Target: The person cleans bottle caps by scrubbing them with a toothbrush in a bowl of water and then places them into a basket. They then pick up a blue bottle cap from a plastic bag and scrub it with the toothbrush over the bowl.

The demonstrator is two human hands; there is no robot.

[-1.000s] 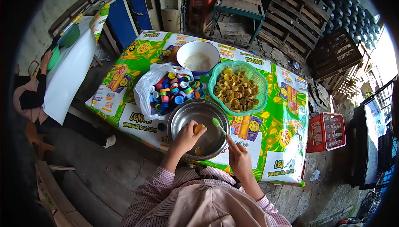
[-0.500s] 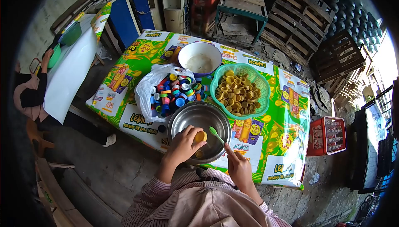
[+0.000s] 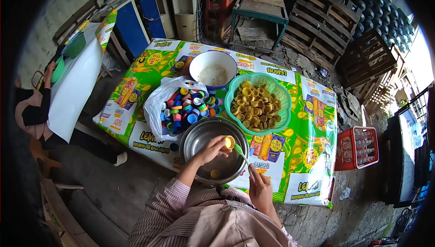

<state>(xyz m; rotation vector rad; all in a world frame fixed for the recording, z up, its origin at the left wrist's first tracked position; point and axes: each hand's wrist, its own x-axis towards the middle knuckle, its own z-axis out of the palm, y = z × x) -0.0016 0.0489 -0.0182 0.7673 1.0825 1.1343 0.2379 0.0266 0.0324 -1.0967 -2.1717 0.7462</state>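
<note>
My left hand (image 3: 210,151) is closed on a yellow bottle cap (image 3: 229,142), its hollow side tipped toward me, over a steel bowl (image 3: 190,131). Closed around the handle of a green toothbrush (image 3: 241,153), my right hand (image 3: 260,184) is at the bowl's right rim. The brush head is right beside the cap. Another yellow cap (image 3: 215,173) lies at the bottom of the bowl. Just beyond, a mint-green plastic basket (image 3: 286,95) holds many yellow caps. To its left, a white plastic bag (image 3: 155,106) is full of mixed-colour caps.
A white enamel basin (image 3: 195,63) stands at the table's far side, with cloudy residue inside. Patterned plastic sheeting covers the table (image 3: 297,156). A red crate (image 3: 344,149) is on the floor at right. Another person (image 3: 34,111) works at a table on the left.
My left hand has moved slightly right and turned the cap so its hollow side shows. The toothbrush head is now closer to the cap. The view has shifted slightly.
</note>
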